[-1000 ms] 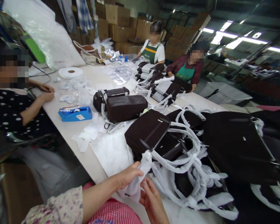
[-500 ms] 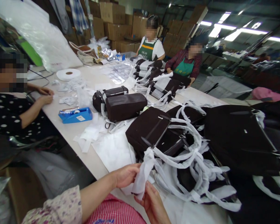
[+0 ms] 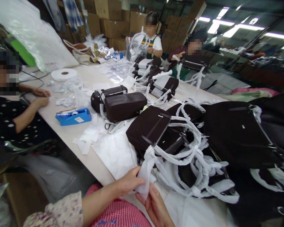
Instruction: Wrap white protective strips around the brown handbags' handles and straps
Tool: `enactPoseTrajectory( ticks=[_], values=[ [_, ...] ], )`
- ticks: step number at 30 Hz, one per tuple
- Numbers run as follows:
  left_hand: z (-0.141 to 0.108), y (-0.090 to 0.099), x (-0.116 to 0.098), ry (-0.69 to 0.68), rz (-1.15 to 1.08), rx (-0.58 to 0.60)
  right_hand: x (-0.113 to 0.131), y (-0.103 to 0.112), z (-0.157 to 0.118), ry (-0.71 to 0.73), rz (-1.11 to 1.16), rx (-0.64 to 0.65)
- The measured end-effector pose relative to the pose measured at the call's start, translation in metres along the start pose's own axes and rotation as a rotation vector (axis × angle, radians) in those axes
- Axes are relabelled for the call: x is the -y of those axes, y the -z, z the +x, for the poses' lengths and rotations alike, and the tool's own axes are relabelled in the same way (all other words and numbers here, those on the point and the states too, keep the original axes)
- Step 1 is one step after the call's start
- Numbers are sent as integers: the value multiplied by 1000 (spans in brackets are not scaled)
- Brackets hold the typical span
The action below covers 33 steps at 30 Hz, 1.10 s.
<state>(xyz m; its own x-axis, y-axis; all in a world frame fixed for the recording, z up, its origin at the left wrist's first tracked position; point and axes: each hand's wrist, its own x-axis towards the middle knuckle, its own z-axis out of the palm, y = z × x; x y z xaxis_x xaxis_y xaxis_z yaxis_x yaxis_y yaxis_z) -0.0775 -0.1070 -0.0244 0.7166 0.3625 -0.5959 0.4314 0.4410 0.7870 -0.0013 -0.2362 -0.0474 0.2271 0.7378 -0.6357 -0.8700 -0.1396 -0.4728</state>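
Between my two hands is a strip of thin white wrapping paper (image 3: 146, 171), hanging from the strap end of a dark brown handbag (image 3: 148, 127). My left hand (image 3: 132, 182) pinches the strip from the left, thumb across its front. Fingers of my right hand (image 3: 155, 201) close on its lower end. Whatever the paper covers there is hidden. The bag lies tilted on the table, its handles (image 3: 196, 138) wound in the same white paper. Under and beside it lie white sheets (image 3: 119, 151).
A blue tape dispenser (image 3: 73, 117) and a white roll (image 3: 64, 74) stand on the table (image 3: 68, 135) at left. More dark bags (image 3: 234, 135) crowd the right. A co-worker's hands (image 3: 41, 96) rest at the left edge; two people work across the table.
My left thumb has moved across the front of the paper strip. At the back, one co-worker has lifted a dark bag, and another now holds up a bag in clear plastic.
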Motion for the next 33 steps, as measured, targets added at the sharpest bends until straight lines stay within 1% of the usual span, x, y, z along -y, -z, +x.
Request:
enactPoseTrajectory(
  ticks=[2,3,4,5,7,9,10,12,14,15,16,19,21,22,23,24,27,28,33],
  values=[
    [-3,2,-1,1,-70,80,-3,4,1,3,0,13],
    [-3,3,-1,0,-67,87,-5,5,2,5,10,15],
    [-3,3,-1,-2,-26,69,-7,7,2,6,25,14],
    [-2,3,-1,-9,60,25,-9,7,3,8,40,12],
    [1,3,0,-48,311,-100,-13,7,4,16,50,19],
    [5,1,1,-117,545,-188,-15,5,6,34,25,27],
    [6,0,1,-147,616,-204,-15,4,6,47,2,18],
    [7,-2,2,-195,653,-182,-15,2,8,80,-45,-36],
    [6,-3,3,-221,572,-104,-15,0,9,113,-85,-99],
    [5,-3,3,-204,486,-42,-15,-1,10,127,-98,-117],
    [4,-3,2,-159,372,37,-16,-2,10,140,-105,-123],
    [5,2,1,50,-48,279,-16,-7,9,172,-101,-114],
    [8,6,1,115,-305,390,-16,-9,9,186,-91,-111],
    [9,7,1,119,-396,411,-16,-9,8,192,-84,-111],
    [10,8,1,116,-446,400,-15,-8,8,192,-80,-111],
    [10,9,1,114,-445,366,-15,-8,8,186,-79,-106],
    [8,7,-1,89,-234,206,-13,-5,7,153,-109,-83],
    [7,6,-1,73,-155,170,-12,-5,6,147,-123,-79],
    [13,5,1,-49,122,74,-14,-11,4,148,-149,-97]
  ],
)
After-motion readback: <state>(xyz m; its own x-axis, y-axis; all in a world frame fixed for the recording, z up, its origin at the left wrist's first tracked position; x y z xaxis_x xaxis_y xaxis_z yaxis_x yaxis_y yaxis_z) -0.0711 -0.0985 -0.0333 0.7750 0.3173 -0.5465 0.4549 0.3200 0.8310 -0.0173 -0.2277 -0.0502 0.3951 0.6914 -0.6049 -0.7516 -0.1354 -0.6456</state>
